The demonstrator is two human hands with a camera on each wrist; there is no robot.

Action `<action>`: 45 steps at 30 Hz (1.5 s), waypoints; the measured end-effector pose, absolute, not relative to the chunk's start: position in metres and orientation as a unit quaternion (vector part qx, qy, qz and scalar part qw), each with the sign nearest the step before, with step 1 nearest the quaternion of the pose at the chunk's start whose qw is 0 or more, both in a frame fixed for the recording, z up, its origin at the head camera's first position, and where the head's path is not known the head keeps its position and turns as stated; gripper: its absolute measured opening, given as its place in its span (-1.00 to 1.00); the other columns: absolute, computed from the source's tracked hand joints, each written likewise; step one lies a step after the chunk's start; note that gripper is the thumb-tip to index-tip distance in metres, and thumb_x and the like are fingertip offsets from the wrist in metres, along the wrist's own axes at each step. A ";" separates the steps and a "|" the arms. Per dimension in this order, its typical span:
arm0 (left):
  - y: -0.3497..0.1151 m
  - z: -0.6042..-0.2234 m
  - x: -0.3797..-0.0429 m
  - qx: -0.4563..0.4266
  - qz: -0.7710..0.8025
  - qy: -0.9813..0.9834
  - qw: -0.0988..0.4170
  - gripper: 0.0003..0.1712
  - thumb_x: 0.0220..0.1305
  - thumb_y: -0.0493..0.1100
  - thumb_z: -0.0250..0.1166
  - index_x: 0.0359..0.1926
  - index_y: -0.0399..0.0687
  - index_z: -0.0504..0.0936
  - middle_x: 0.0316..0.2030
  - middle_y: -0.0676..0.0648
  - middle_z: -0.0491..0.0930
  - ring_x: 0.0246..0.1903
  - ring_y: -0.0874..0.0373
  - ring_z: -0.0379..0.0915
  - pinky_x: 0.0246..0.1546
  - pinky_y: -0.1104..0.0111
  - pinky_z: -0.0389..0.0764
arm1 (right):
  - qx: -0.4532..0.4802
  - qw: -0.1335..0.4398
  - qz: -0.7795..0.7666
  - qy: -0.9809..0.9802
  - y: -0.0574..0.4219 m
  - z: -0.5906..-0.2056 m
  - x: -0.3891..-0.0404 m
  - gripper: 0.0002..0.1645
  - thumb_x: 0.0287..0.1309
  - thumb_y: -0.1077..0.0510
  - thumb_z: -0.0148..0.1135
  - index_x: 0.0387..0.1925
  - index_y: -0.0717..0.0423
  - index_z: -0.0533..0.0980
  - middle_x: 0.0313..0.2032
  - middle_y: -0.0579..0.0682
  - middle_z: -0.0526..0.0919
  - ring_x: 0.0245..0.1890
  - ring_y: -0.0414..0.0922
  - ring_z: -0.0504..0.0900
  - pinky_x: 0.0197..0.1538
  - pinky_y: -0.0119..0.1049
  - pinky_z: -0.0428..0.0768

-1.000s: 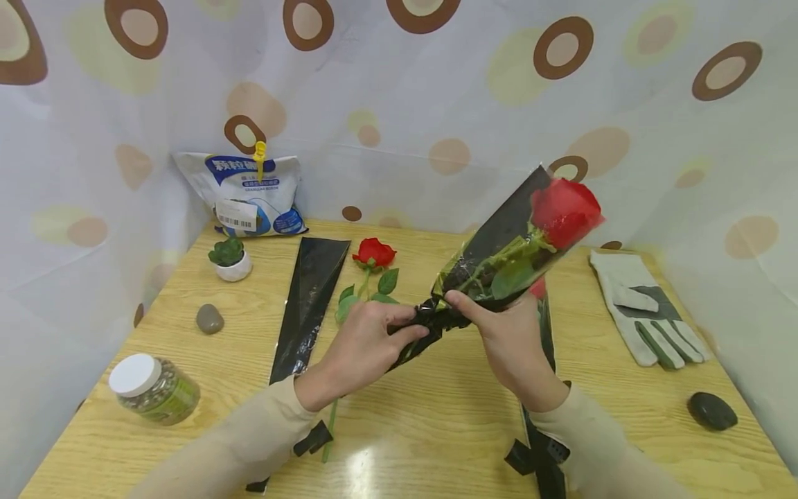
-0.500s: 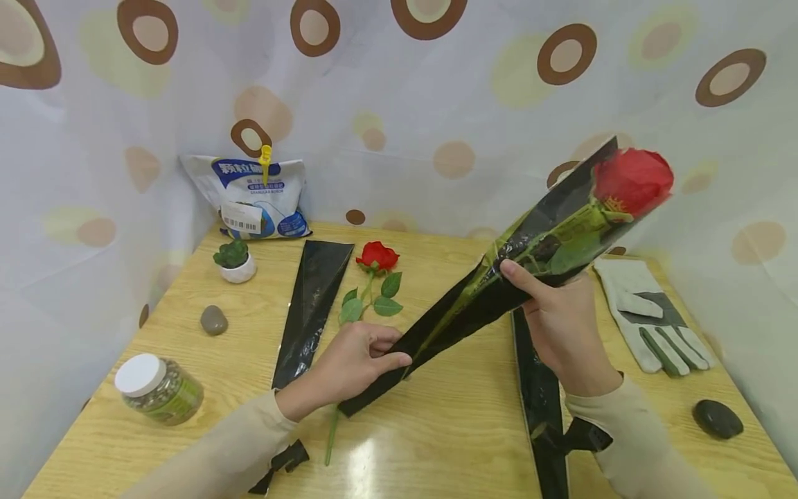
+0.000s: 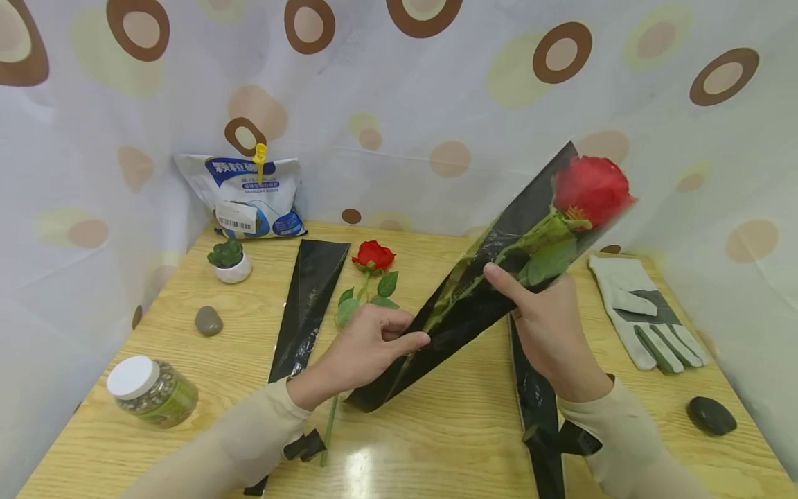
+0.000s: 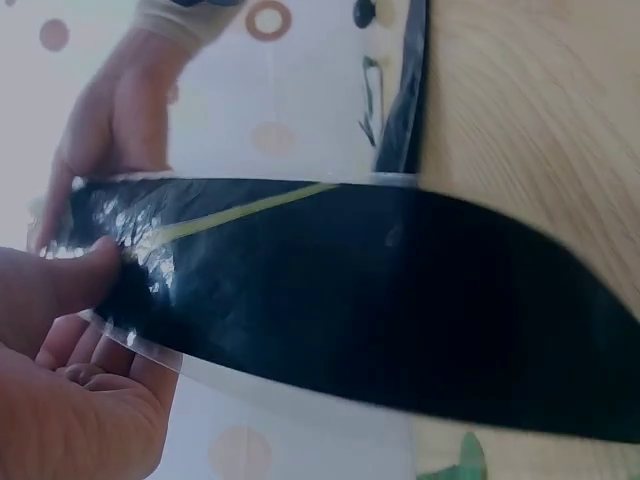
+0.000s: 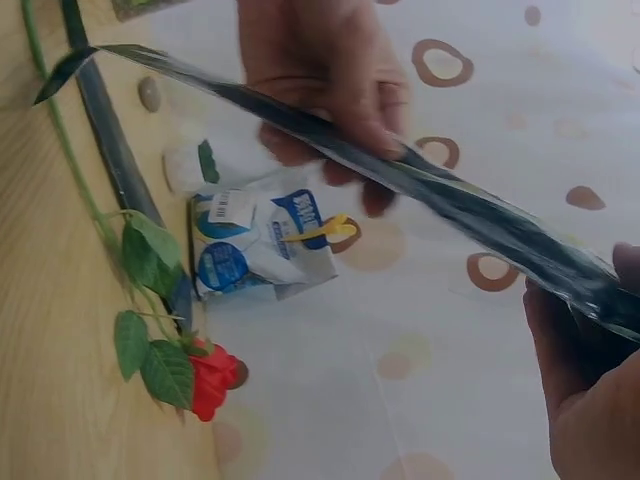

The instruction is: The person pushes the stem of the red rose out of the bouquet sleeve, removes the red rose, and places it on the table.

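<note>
Both hands hold a red rose (image 3: 592, 190) inside a sleeve (image 3: 461, 326) of black and clear plastic, tilted with the bloom at the upper right. My right hand (image 3: 551, 329) grips the sleeve below the bloom, thumb on the clear front. Lower down, my left hand (image 3: 368, 346) pinches the sleeve's edge between thumb and fingers. In the left wrist view the stem (image 4: 240, 212) shows through the plastic. The sleeve's narrow end hangs above the table. A loose red rose (image 3: 374, 256) with green leaves lies behind my left hand, its stem partly hidden.
A flat black sleeve (image 3: 308, 298) lies at left, another (image 3: 539, 409) under my right arm. Around them are a lidded jar (image 3: 152, 391), grey stone (image 3: 208, 321), potted plant (image 3: 231, 262), clipped bag (image 3: 249, 194), glove (image 3: 645, 312) and black stone (image 3: 711, 416).
The sleeve was bunched up between my hands; it now stretches out long and smooth. My right hand moved right and up, then slightly back left. My left hand now pinches nearer the lower end.
</note>
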State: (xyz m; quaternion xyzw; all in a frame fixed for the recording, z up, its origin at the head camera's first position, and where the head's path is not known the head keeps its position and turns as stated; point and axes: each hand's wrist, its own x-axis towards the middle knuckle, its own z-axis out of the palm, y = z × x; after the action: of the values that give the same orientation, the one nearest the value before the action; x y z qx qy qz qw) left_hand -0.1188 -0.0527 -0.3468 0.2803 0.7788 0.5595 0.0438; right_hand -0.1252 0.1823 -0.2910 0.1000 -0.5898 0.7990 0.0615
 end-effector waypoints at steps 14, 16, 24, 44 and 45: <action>-0.064 -0.348 -0.117 0.268 0.518 0.812 0.017 -0.44 0.28 -0.18 0.39 -0.74 0.05 0.27 -0.70 0.16 -0.06 -0.67 0.26 -0.10 -0.53 0.41 0.14 | 0.080 0.125 0.783 -0.604 0.170 -0.301 -0.127 -0.16 0.17 0.43 0.32 0.40 0.00 0.21 0.26 0.07 0.36 0.26 -0.02 0.35 0.17 -0.27 0.46; -0.063 -0.351 -0.117 0.263 0.525 0.809 0.019 -0.39 0.28 -0.18 0.39 -0.73 0.04 0.17 -0.68 0.14 -0.09 -0.66 0.24 -0.13 -0.50 0.40 0.13 | 0.069 0.144 0.776 -0.610 0.168 -0.304 -0.126 -0.19 0.15 0.41 0.36 0.38 0.01 0.25 0.23 0.09 0.40 0.24 -0.01 0.38 0.16 -0.27 0.47; -0.055 -0.354 -0.115 0.238 0.568 0.788 0.016 -0.43 0.28 -0.19 0.40 -0.72 -0.01 0.24 -0.70 0.13 -0.05 -0.69 0.23 -0.12 -0.58 0.39 0.07 | 0.078 0.145 0.759 -0.630 0.156 -0.314 -0.124 -0.12 0.13 0.34 0.41 0.40 -0.05 0.23 0.28 0.04 0.38 0.27 -0.03 0.37 0.17 -0.22 0.46; -0.048 -0.349 -0.118 0.217 0.569 0.793 -0.019 -0.46 0.27 -0.22 0.39 -0.74 -0.01 0.30 -0.70 0.13 -0.04 -0.72 0.27 -0.12 -0.62 0.40 0.04 | 0.118 0.095 0.779 -0.609 0.133 -0.339 -0.120 -0.36 0.18 0.34 0.36 0.25 0.16 0.33 0.11 0.28 0.53 0.07 0.16 0.59 0.15 -0.06 0.49; -0.048 -0.348 -0.118 0.218 0.569 0.792 -0.023 -0.46 0.27 -0.22 0.40 -0.74 -0.01 0.30 -0.70 0.14 -0.04 -0.72 0.28 -0.13 -0.62 0.40 0.04 | 0.123 0.093 0.782 -0.604 0.133 -0.339 -0.120 -0.38 0.20 0.34 0.35 0.24 0.19 0.33 0.09 0.31 0.53 0.05 0.18 0.60 0.15 -0.04 0.49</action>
State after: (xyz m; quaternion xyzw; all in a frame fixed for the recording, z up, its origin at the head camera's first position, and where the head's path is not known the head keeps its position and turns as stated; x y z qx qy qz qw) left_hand -0.1176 -0.0478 -0.3485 0.2176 0.7924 0.5693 -0.0232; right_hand -0.1199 0.1327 -0.3392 0.1230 -0.6037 0.7822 0.0926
